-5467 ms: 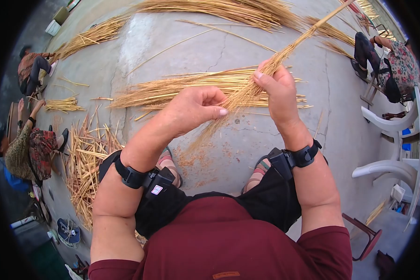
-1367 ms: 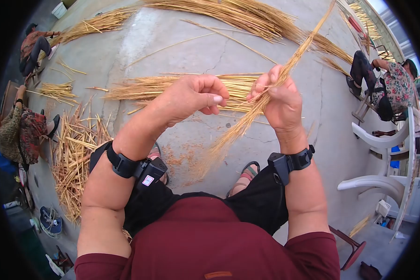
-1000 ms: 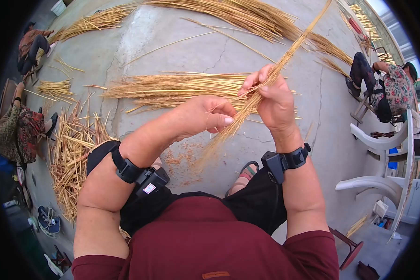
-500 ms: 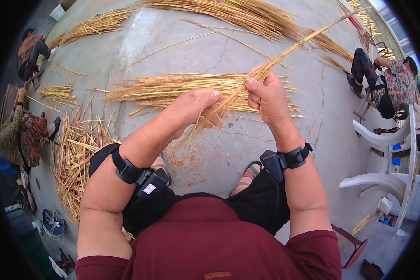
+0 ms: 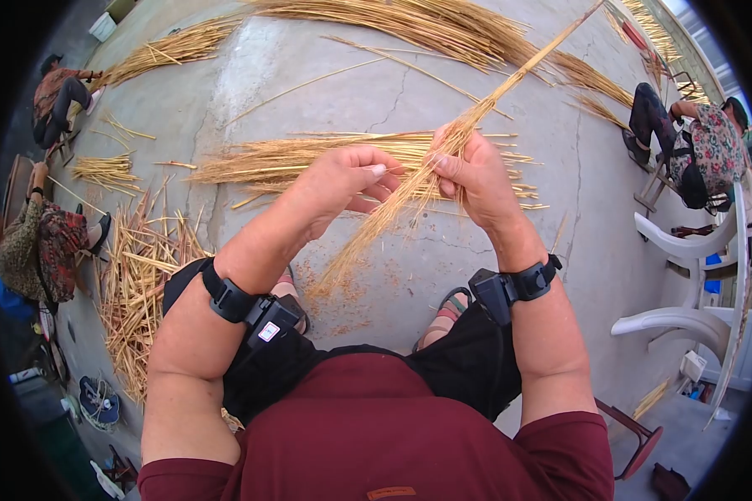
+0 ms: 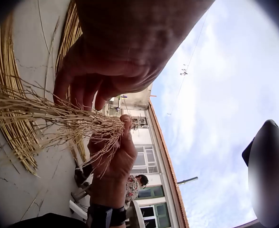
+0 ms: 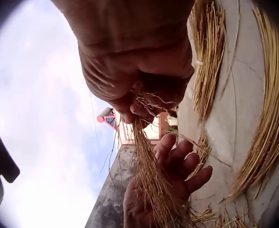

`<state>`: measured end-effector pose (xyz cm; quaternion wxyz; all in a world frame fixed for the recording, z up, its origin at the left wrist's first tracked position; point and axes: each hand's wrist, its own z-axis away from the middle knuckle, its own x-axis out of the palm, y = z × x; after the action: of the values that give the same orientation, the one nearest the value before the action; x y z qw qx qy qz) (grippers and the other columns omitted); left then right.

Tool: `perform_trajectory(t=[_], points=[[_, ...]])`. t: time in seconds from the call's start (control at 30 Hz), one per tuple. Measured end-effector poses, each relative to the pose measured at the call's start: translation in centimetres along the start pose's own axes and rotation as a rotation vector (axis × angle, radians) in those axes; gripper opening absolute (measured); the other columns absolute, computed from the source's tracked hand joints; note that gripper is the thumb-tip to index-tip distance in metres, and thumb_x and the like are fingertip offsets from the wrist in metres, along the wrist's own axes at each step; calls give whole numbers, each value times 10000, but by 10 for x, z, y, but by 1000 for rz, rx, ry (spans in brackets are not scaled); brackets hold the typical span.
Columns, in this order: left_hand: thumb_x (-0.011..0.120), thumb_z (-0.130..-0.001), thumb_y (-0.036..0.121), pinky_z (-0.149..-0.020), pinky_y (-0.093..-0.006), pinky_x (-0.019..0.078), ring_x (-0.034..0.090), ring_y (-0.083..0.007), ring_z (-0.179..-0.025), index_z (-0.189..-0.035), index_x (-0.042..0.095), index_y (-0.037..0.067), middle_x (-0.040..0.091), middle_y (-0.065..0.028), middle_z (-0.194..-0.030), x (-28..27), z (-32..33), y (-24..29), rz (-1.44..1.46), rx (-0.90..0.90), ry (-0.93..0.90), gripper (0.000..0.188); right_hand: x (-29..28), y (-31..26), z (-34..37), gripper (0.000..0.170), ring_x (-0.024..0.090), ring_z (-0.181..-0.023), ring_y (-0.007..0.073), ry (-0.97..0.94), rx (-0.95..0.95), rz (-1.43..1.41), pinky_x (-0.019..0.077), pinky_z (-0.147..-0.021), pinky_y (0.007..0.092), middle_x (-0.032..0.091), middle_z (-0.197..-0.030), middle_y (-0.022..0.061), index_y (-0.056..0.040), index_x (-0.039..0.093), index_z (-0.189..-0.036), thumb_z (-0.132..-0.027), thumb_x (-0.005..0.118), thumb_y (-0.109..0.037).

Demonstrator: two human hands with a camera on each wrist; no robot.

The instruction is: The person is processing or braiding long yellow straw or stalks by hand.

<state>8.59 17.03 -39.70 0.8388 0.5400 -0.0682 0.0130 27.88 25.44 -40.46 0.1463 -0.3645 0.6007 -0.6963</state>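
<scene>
My right hand (image 5: pixel 483 185) grips a small bundle of dry broomcorn stalks (image 5: pixel 497 93) where the stalks meet the brushy heads, thumb across the front. The stalks slant up to the far right, and the loose seed heads (image 5: pixel 363 238) fan down toward my lap. Beside the heads is my left hand (image 5: pixel 334 184), fingers loosely bent and spread. In the right wrist view, the left hand's fingers (image 7: pixel 191 164) stand apart behind the hanging strands (image 7: pixel 151 183). The left wrist view shows the tangled heads (image 6: pixel 58 116) passing just below the left fingers.
A broomcorn pile (image 5: pixel 267 159) lies on the concrete ahead, with a larger pile (image 5: pixel 393 25) beyond. Cut straw (image 5: pixel 142 292) is heaped at left. Seated people (image 5: pixel 46 242) are at left, another person (image 5: pixel 706 150) at right, near a white plastic chair (image 5: pixel 677 321).
My left hand strokes along the heads repeatedly, touching them half a second ago, and is now drawn slightly up and apart. The right hand keeps its grip while the bundle tilts and swings.
</scene>
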Motion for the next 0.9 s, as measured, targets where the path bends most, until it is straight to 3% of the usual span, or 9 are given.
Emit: perform_trajectory(t=[0.1,0.4,0.5,0.9], points=[[546,-916,144,-732,-246,476,587,-91,-831,-1076,601,50,631,-7,-944,1,5,3,19,-2,-128,194,-2,-1,0,186,464,-566,55,-41,7,-27,365,-499,190,532,-731,-10,-38,516,-967,-834,638,-82],[643,-859,169,-710,-246,501,609,-89,-763,-994,624,51,644,-5,-877,7,11,2,40,105,-118,181,1,3,0,215,477,-596,56,-118,13,-12,381,-514,185,558,-772,1,-51,507,-981,-821,644,-93],[636,-866,174,-699,-252,509,596,-83,-727,-940,615,53,628,2,-838,6,12,4,36,85,-99,143,2,4,0,319,448,-578,60,-125,26,-45,369,-503,179,559,-786,48,-65,480,-977,-799,713,-194],[618,-873,156,-686,-270,531,601,-89,-735,-918,597,66,616,-8,-841,2,13,1,156,55,-186,103,5,5,0,390,433,-546,50,-190,63,-124,343,-465,162,551,-771,51,-76,470,-976,-773,747,-262]])
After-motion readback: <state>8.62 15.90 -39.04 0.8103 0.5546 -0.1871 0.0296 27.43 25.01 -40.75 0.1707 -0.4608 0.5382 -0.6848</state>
